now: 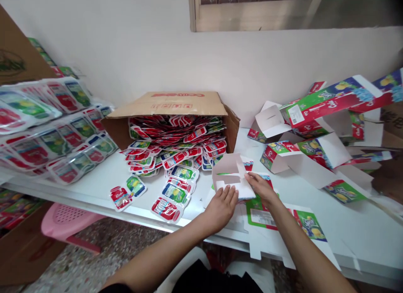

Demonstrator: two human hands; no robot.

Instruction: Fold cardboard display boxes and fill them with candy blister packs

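Presently, the part-folded carton [233,163] sits near the worktop's [355,230] front edge, white side up, long axis indeterminable. Left hand [222,207]: flattened, fingers extended upon it. Right hand [261,188]: fingers at its right side, grip unconfirmed. Rearward, an open cardboard box [176,104] holds pouches [170,152].

Bare table [247,139] opens between 2 obstacles, the cardboard box [173,103] and jumbled cartons [311,149], with the held carton [231,162] in front.

Hands [222,207] on white carton [233,162], packets [176,135] in brown box [176,102]
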